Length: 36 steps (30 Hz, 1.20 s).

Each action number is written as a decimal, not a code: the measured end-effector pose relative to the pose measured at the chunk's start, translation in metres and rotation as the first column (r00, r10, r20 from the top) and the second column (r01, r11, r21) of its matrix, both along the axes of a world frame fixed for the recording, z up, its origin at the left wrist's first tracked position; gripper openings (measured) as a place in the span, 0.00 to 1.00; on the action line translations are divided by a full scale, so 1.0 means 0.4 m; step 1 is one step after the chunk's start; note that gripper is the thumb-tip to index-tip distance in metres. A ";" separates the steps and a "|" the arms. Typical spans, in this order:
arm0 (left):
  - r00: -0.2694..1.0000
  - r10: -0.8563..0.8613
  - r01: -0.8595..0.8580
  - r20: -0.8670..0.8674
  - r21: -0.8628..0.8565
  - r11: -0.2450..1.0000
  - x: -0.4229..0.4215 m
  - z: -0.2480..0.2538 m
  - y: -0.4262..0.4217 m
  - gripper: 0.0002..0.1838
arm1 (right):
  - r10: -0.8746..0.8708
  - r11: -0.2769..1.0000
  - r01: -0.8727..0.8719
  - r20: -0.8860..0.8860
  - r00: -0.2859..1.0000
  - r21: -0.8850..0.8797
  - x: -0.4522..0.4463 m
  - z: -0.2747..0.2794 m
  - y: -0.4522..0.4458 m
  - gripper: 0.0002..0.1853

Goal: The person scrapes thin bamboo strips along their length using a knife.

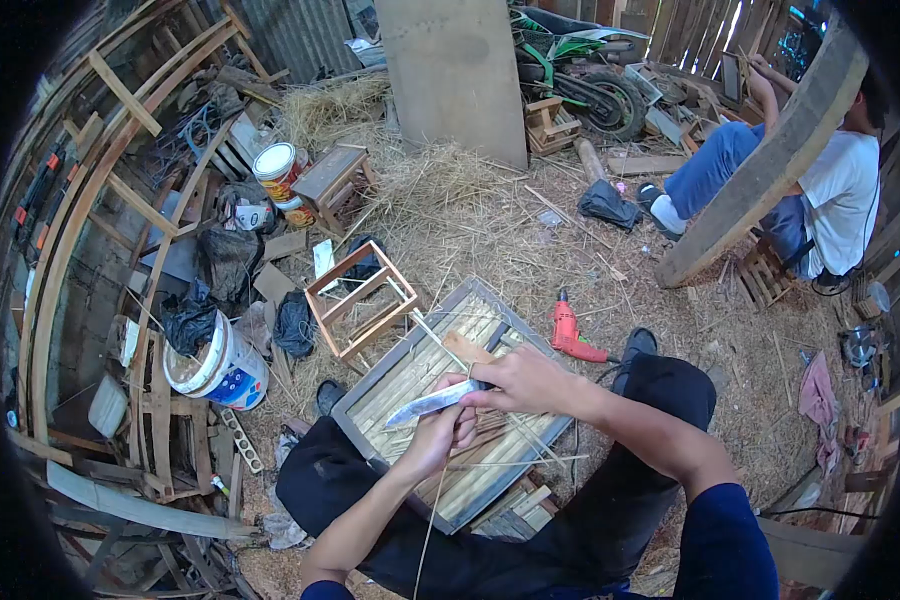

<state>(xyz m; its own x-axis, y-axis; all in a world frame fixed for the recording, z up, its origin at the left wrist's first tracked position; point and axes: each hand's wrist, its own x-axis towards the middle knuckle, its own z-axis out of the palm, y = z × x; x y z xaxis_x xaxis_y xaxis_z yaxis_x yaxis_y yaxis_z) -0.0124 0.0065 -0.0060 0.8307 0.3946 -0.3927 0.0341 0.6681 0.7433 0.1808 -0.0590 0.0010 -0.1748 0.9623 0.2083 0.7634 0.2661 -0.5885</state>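
Over a wooden board with a dark frame, my right hand is wrapped round the dark handle of a knife. The wide blade points left and lies across my left hand. My left hand is closed on a thin strip, which hangs down toward my lap. Other thin strips lie on the board below my hands. The knife's edge and the strip come close together at my left fingers; whether they touch is hard to tell.
A red power drill lies right of the board. A small wooden frame and a white bucket are at the left. Behind are a stool, a tall panel and a motorbike. Another person sits beyond a slanted post.
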 end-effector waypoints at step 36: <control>0.999 0.031 -0.033 0.030 0.088 0.996 -0.110 0.066 0.010 0.13 | -0.636 0.770 0.631 -0.028 0.771 -0.099 0.204 -0.005 -0.198 0.17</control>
